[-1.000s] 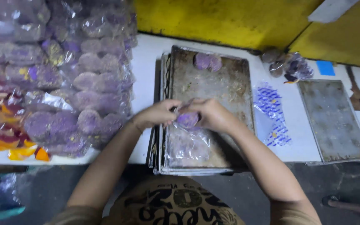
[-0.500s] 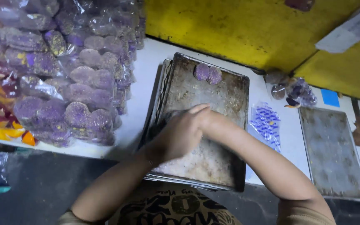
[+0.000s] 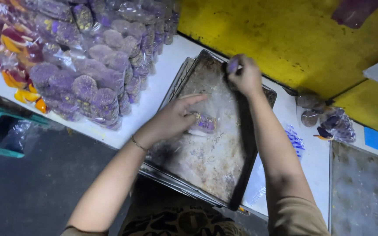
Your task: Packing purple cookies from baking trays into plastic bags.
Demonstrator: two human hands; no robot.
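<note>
Two hands on one tray, each doing a different job. Your left hand (image 3: 173,118) lies flat near the middle of the baking tray (image 3: 206,166), fingers spread and nearly straight, palm pinning a clear bag (image 3: 206,123) with a purple cookie already inside. Nothing is gripped there; the hand just presses, which probably keeps the thin plastic from sliding on the greasy metal. The bag's mouth seems to point toward the far edge, though the film is too clear to be sure.

Your right hand (image 3: 243,76) is further out, at the tray's far edge near its far right corner. Its fingers are curled closed around a purple cookie (image 3: 232,65); only a sliver of it shows between the fingertips. The arm crosses the tray's right edge to get there.

The tray sits on a stack of similar trays, tilted diagonally on the white tabletop (image 3: 162,74), near edge overhanging toward you. That likely keeps the work surface close.

Left of the tray, the pile of bagged purple cookies (image 3: 92,74) fills the tabletop's left side, within the left hand's reach. Beyond the tray's right edge lies a loose sheet of printed bags (image 3: 295,142), then a second empty tray (image 3: 362,188) at the right edge. The yellow wall (image 3: 285,39) closes off the back.
</note>
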